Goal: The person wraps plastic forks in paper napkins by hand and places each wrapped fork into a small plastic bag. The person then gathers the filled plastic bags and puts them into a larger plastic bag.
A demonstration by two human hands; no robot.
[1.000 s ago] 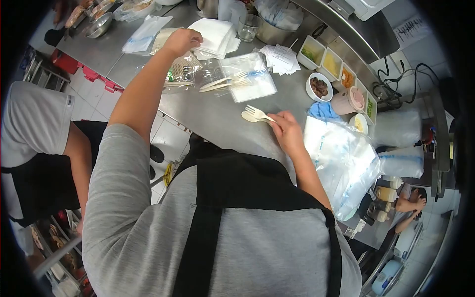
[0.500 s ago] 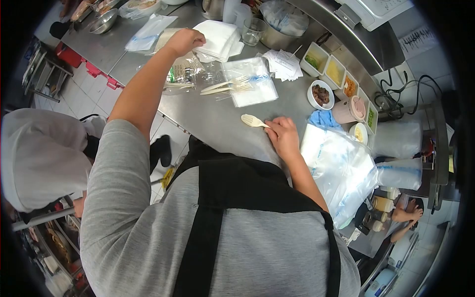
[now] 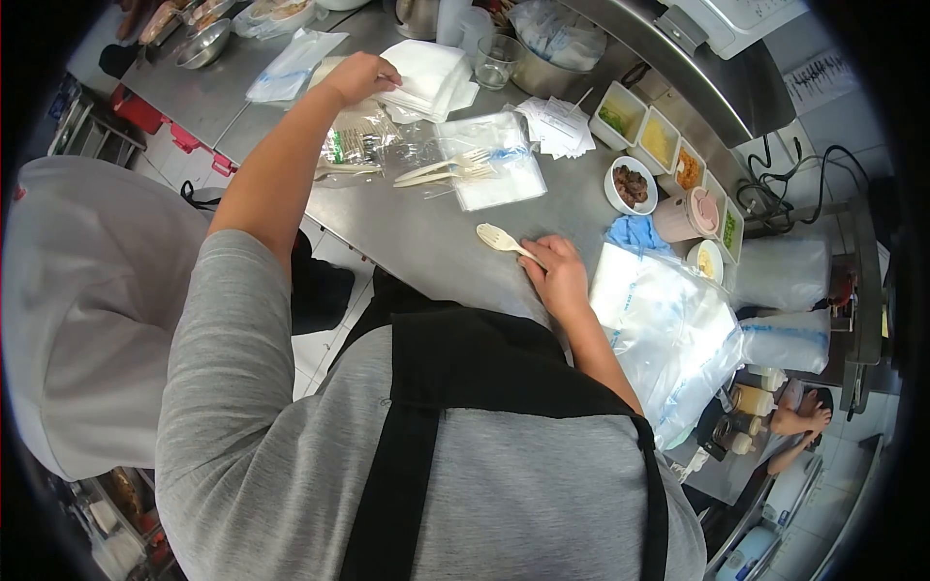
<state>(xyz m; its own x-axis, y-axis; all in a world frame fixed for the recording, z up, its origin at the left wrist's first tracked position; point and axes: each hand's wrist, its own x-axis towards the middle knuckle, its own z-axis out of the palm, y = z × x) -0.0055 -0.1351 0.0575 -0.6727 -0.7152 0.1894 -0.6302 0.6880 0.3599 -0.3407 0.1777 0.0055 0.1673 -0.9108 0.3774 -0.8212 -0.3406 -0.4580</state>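
Note:
My right hand (image 3: 560,274) is closed around the handle end of a cream plastic fork (image 3: 499,238), held low over the steel table. The fork seems to lie on a matching spoon. At the far side, my left hand (image 3: 364,77) pinches the left edge of a stack of white paper napkins (image 3: 426,77). Just below that hand is a clear bag of plastic cutlery (image 3: 358,141). Between my hands, more cream forks (image 3: 448,168) rest on clear plastic sleeves (image 3: 504,184).
White tubs of chopped food (image 3: 655,141) line the right side, beside a bowl of dark meat pieces (image 3: 631,186) and a blue cloth (image 3: 634,232). Plastic bags (image 3: 668,324) lie near my right forearm. A person in a white cap (image 3: 97,310) is close on my left.
The person in the white cap has come nearer on my left. My hands have hardly moved; the right one still holds the fork, the left stays at the napkins.

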